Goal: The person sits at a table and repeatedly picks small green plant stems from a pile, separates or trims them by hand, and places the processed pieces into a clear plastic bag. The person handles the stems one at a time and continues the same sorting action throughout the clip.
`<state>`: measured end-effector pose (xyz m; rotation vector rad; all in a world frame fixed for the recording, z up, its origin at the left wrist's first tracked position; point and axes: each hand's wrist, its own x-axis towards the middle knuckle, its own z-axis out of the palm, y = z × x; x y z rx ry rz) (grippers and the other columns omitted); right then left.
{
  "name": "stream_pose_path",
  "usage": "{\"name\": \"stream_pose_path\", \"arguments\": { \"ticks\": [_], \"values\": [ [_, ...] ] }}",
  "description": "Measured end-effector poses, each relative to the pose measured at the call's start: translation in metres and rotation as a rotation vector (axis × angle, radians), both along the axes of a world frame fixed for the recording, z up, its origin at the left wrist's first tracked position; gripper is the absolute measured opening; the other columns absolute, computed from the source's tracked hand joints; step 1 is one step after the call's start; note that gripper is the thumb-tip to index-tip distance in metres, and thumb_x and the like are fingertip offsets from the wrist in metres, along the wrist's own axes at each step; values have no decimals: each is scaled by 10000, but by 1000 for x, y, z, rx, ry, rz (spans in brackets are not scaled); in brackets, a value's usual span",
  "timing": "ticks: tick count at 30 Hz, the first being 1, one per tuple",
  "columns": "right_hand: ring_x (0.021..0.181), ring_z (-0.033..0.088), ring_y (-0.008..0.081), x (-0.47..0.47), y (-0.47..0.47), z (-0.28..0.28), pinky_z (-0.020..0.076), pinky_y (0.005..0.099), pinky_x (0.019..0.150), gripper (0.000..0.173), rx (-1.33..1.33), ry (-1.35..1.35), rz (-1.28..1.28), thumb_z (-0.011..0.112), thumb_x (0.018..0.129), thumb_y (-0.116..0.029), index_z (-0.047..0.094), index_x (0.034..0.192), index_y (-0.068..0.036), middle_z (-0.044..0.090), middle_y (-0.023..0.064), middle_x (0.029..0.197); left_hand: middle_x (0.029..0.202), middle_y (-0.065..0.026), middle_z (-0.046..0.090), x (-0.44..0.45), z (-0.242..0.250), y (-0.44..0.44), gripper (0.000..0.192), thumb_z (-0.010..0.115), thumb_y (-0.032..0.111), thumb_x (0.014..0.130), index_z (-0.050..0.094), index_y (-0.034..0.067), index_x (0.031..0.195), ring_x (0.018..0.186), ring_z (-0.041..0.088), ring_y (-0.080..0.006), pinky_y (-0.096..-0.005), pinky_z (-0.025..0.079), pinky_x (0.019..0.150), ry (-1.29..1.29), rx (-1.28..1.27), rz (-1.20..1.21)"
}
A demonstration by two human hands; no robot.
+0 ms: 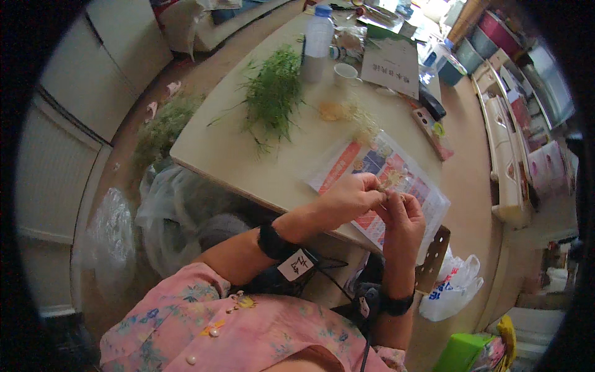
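Note:
Over a printed paper sheet (334,172) at the table's near edge, my left hand (360,193) and my right hand (404,214) meet fingertip to fingertip. Between them they pinch a small bit of plant material (384,189), too small to tell more exactly. Pale thin strands (395,179) lie on the sheet just beyond the fingers. Farther up, a loose heap of similar pale strands (362,118) rests at the sheet's far edge. A bundle of feathery green stems (276,88) lies on the table to the left.
A plastic bottle with a blue cap (318,46), a white cup (345,72) and a printed booklet (390,63) stand or lie at the back. A phone (425,122) is near the right edge. More greenery (162,128) and clear plastic bags (169,209) lie left of the table (223,174).

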<state>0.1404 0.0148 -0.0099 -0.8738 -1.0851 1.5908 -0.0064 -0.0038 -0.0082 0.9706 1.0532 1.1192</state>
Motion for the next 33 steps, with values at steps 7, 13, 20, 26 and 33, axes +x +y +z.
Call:
{"name": "stream_pose_path", "arguments": {
  "ticks": [7, 13, 20, 26, 33],
  "values": [
    [804, 613, 149, -8, -3, 4, 530, 288, 759, 189, 43, -45, 14, 577, 895, -165, 570, 934, 20, 616, 94, 907, 754, 8, 568, -2, -3, -4, 207, 576, 228, 890, 583, 24, 921, 623, 478, -40, -197, 385, 514, 13, 124, 14],
    [840, 618, 180, -32, -8, 24, 516, 307, 774, 269, 56, 34, 72, 547, 915, -228, 562, 994, 29, 618, 116, 931, 728, 16, 572, -78, 41, -14, 262, 551, 329, 896, 593, 74, 943, 542, 482, -60, -196, 395, 463, -398, 225, 326],
    [821, 632, 240, -119, 57, 18, 513, 322, 718, 262, 320, -458, 301, 558, 892, -208, 554, 1014, 24, 620, 131, 964, 918, -94, 646, -199, 48, -34, 272, 497, 289, 915, 591, 35, 947, 840, 609, -213, -335, 481, 767, -983, 323, 817],
    [969, 544, 353, -212, 116, -16, 445, 390, 843, 220, 1082, -1309, 75, 575, 798, -189, 617, 944, -30, 599, 183, 1005, 954, -103, 642, -160, 21, -9, 229, 527, 234, 885, 596, 38, 981, 898, 605, -215, -342, 461, 761, -727, 172, 591],
    [902, 576, 334, -192, 103, 1, 446, 410, 815, 182, 1016, -1283, 136, 624, 741, -201, 665, 809, -37, 624, 168, 883, 964, -65, 609, -148, 7, 2, 207, 570, 225, 855, 587, 58, 977, 945, 568, -197, -350, 430, 802, -559, -6, 629]
  ]
}}
